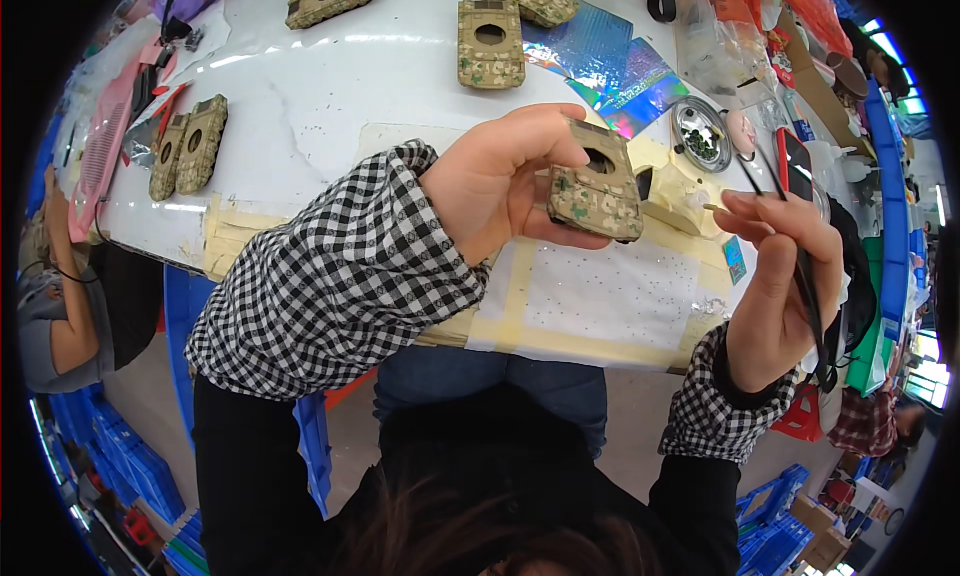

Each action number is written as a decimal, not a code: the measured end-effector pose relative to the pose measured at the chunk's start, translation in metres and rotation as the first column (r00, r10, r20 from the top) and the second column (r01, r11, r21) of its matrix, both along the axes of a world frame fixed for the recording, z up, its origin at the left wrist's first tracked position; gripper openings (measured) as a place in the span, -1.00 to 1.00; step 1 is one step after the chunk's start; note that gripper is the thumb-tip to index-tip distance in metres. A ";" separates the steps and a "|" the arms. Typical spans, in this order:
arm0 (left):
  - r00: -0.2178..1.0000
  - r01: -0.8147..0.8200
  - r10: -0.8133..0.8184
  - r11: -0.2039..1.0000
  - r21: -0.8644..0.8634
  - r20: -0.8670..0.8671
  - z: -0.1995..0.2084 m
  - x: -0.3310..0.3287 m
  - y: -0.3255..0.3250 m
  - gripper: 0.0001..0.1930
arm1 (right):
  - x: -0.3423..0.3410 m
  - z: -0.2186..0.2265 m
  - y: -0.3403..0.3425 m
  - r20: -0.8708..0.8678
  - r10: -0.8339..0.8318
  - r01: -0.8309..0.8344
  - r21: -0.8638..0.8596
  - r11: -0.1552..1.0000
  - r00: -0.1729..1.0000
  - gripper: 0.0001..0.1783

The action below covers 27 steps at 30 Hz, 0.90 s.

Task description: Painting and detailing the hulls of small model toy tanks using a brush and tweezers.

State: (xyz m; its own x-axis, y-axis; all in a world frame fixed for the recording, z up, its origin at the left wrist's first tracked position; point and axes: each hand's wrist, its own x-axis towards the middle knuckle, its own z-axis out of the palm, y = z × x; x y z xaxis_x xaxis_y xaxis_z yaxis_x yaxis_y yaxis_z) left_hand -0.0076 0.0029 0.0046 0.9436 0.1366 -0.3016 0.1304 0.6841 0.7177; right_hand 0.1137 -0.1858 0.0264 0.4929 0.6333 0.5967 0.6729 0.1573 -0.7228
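Observation:
My left hand (510, 176) is closed around a camouflage-patterned toy tank hull (597, 198) with a round hole in its top, held above the table. To its right, my right hand (785, 256) has black tweezers (806, 301) lying through its fingers, their two thin prongs pointing up and away. A tiny tan piece (712, 208) shows at the right fingertips; its kind is too small to tell. Between the hands sits a lump of yellowish tape (678, 198). Just beyond is a round clear dish (722, 156) with small dark green bits.
More camouflage hulls (490, 61) lie at the back and left of the white table (330, 86). A white sheet (600, 296) is taped along the near edge. Shiny foil (625, 86), a red-edged phone (795, 161) and plastic bags crowd the right. Other people (65, 326) sit nearby.

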 end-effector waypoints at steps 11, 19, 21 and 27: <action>1.000 -0.014 0.014 1.000 0.017 -0.025 0.000 0.002 -0.001 -0.41 | 0.017 -0.004 -0.013 0.511 -0.263 0.417 -0.211 0.884 0.818 -0.82; 1.000 -0.002 0.002 1.000 0.022 -0.011 0.000 0.003 0.000 -0.42 | 0.019 -0.013 -0.002 0.518 -0.241 0.392 -0.204 0.897 0.821 -0.83; 1.000 -0.012 0.012 1.000 0.014 -0.023 0.002 0.002 -0.002 -0.42 | 0.018 -0.011 -0.002 0.522 -0.257 0.402 -0.185 0.897 0.813 -0.83; 0.999 0.002 -0.001 1.000 0.007 -0.033 0.003 0.002 -0.002 -0.41 | 0.004 0.007 -0.004 0.445 -0.373 0.424 -0.016 0.906 0.814 -0.87</action>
